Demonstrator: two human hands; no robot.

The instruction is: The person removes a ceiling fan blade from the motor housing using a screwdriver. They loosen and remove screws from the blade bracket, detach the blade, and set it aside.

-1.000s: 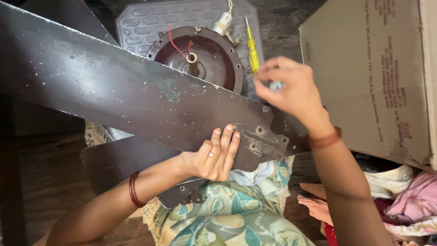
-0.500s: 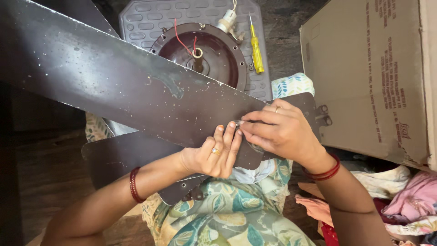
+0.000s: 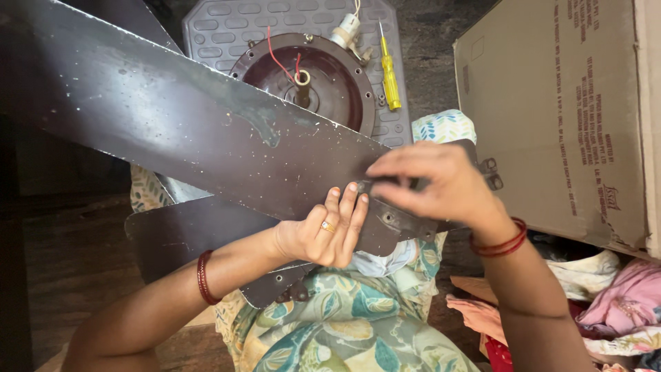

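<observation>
A long dark brown fan blade (image 3: 179,131) lies across my lap, its metal bracket end (image 3: 406,224) near my hands. My left hand (image 3: 327,231) grips the blade's lower edge from beneath, fingers curled up over it. My right hand (image 3: 434,182) rests on top of the bracket end, fingers pinched on something small that I cannot make out. A second dark blade (image 3: 200,238) lies underneath. Behind the blades sits the round brown fan motor housing (image 3: 323,83) with red wires, and a yellow screwdriver (image 3: 390,76) lies to its right.
The motor stands on a grey plastic stool top (image 3: 220,27). A large cardboard box (image 3: 564,110) rises at the right. Loose pink and white cloths (image 3: 620,303) lie at lower right. Dark floor shows at left.
My right hand came down from beside the yellow screwdriver to the blade's bracket end and now rests on it. The left hand has held its grip.
</observation>
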